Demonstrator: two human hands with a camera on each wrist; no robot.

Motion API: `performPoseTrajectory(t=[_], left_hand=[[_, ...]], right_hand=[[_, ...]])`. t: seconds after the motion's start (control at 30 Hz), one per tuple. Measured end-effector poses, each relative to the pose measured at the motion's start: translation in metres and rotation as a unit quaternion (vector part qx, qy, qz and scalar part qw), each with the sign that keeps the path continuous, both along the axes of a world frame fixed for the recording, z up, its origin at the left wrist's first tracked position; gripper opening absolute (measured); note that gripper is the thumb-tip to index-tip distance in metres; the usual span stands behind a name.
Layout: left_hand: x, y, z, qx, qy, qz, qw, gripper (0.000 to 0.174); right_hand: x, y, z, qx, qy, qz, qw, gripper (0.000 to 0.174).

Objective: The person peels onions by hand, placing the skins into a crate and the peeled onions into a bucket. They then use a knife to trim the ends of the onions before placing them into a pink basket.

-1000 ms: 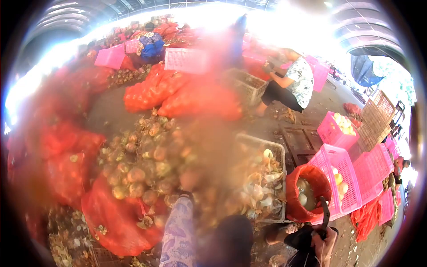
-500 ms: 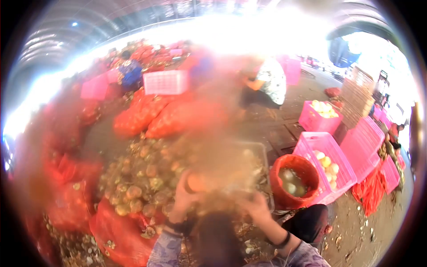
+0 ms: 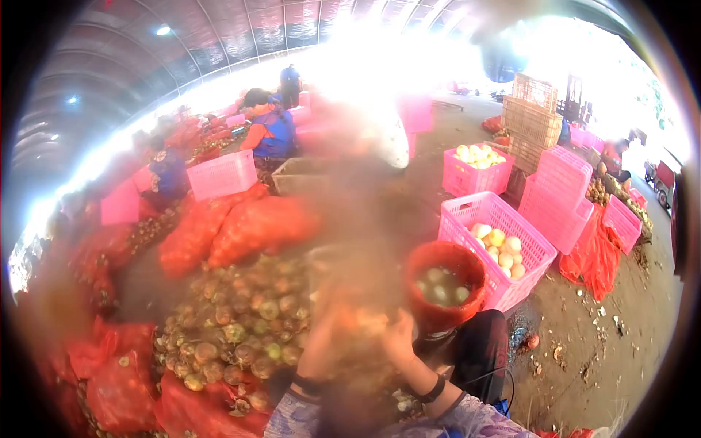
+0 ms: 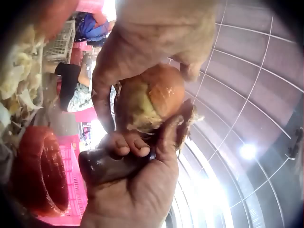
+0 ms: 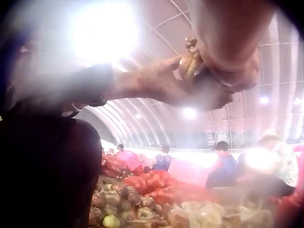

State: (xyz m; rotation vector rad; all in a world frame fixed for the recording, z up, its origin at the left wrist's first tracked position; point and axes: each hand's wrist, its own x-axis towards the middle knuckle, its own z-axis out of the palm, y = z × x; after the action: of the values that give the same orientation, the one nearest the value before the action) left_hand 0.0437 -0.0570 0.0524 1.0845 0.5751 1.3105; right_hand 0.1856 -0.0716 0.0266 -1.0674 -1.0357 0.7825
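Observation:
In the left wrist view my left hand holds an onion, fingers and thumb spread around its sides. Orange-brown skin covers much of the onion; a pale greenish patch shows on one side. Below it, my right hand grips a knife by its dark handle. The right thumb lies against a loose flap of dry skin at the onion's edge; the blade is hidden. A smear blurs both hands in the head view, where they meet above my lap.
A heap of unpeeled onions lies ahead to the left, beside red mesh sacks. To the right stand a red bucket with pale onions in liquid and a pink crate of peeled onions. Another person sits further back.
My right hand, earlier low at the right with the knife, has come in to meet the left. An onion is now held between them. The head view has turned right.

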Motion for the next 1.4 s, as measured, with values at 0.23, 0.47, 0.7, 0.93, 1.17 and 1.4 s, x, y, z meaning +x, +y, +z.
performPoseTrajectory(t=[0.23, 0.47, 0.7, 0.93, 1.17, 1.4], left_hand=[[0.008, 0.014, -0.034, -0.202, -0.155, -0.022, 0.967, 0.066], [0.003, 0.025, -0.054, -0.028, -0.019, 0.008, 0.999, 0.070], [-0.002, 0.040, -0.080, 0.017, 0.061, 0.050, 0.997, 0.067], [0.006, 0.022, -0.049, -0.089, -0.065, -0.029, 0.993, 0.060], [0.014, 0.019, -0.069, -0.129, -0.176, -0.026, 0.976, 0.053], [0.013, 0.023, -0.081, -0.070, -0.065, 0.003, 0.995, 0.049]], right_hand=[[0.027, 0.030, -0.052, 0.051, -0.154, -0.070, 0.984, 0.012], [0.023, 0.024, -0.039, -0.060, 0.079, 0.076, 0.992, 0.013], [0.015, 0.024, -0.029, 0.036, -0.102, 0.040, 0.993, 0.025], [0.019, 0.016, -0.006, -0.048, -0.087, 0.125, 0.987, 0.028], [0.019, 0.024, -0.056, -0.130, 0.206, 0.152, 0.958, 0.021], [0.017, 0.029, -0.060, -0.027, 0.142, 0.104, 0.984, 0.021]])
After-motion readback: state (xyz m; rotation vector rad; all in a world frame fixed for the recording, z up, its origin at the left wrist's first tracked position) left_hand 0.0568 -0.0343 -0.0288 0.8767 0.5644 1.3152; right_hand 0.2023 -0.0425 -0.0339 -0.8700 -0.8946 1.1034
